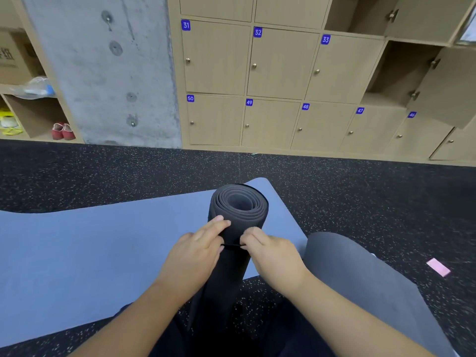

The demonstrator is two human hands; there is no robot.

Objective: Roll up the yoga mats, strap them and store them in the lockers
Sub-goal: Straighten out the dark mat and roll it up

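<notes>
Lockers point(273, 81) behind strap-pinched rolled mat point(238, 215)

Standing on end: rolled black yoga mat point(238, 228), thin black strap point(231, 245) crossing it. Lying flat beneath: blue mat point(90, 253). Lying beside: grey mat point(360, 279).

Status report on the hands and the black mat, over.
Left hand and right hand both pinch a thin black strap across the rolled black mat. Strap not yet fastened. Blue mat lies unrolled beneath.
</notes>
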